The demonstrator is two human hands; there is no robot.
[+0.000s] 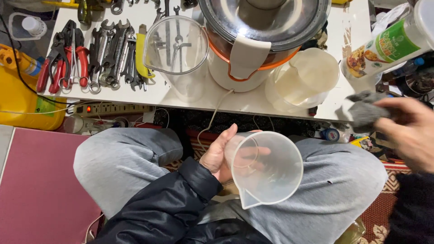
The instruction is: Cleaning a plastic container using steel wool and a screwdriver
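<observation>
White table (253,106) ahead, you're seated over a rug. Your left hand (220,155) is wrapped around the jug (266,168), held over your lap, mouth facing up at you, spout toward your body. Your right hand (409,131), blurred, pinches a grey cloth (364,110), up-right of the jug and well apart.

In my left hand (220,156) the measuring jug (266,169) is smooth, cloudy translucent plastic, while the cloth (365,111) in my right hand (409,133) looks like soft, matt grey fabric. On the matt white table (149,97), the spanners (115,54) are dull bare metal, the pliers (61,56) have glossy red plastic grips, and the appliance's lid (264,20) is clear and glossy.
</observation>
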